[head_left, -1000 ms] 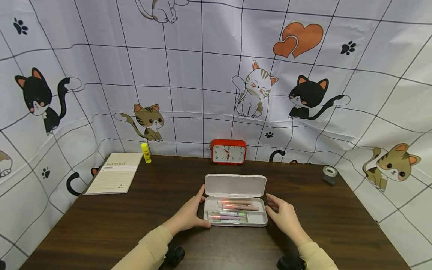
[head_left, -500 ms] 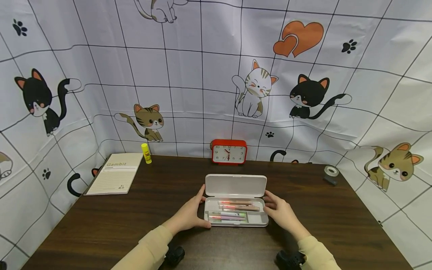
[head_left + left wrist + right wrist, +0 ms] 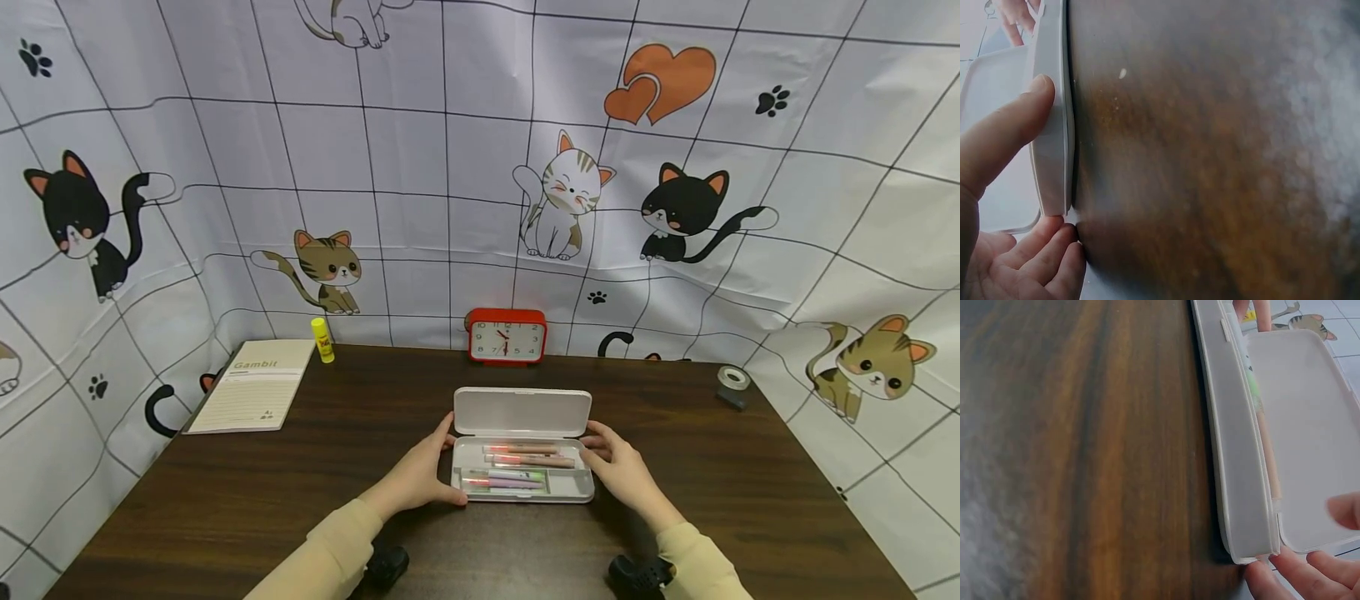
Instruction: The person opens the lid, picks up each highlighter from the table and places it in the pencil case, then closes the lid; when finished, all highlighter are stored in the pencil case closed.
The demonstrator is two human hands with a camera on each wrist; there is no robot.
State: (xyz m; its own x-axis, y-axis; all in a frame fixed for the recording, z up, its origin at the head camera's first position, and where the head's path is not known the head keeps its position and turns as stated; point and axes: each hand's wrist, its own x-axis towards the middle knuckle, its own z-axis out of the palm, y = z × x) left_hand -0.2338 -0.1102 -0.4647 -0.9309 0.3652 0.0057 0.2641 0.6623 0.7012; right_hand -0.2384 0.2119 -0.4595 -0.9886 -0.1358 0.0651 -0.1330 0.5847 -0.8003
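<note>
A white pencil case (image 3: 568,484) lies on the table in the head view, its lid (image 3: 522,412) raised at the back. Several pinkish-brown pens (image 3: 531,461) fill its rear compartment, with purple and green ones (image 3: 510,481) in front. My left hand (image 3: 415,477) grips the case's left end; in the left wrist view, the thumb (image 3: 1019,119) presses the front wall and the curled fingers (image 3: 1047,253) meet the end. My right hand (image 3: 624,477) has relaxed fingers (image 3: 1310,575) at the right end, and its thumb (image 3: 1346,510) extends over the case.
Behind the case stands a red clock (image 3: 507,337) near the back edge of the dark wooden table (image 3: 375,400). A notepad (image 3: 258,387) and a yellow glue stick (image 3: 322,340) are at the back left. A tape roll (image 3: 732,386) sits at the back right, before a cat-print curtain (image 3: 450,208).
My right hand has moved left, from just beside the pencil case to its right end, with the thumb now over the case. My left hand keeps its grip.
</note>
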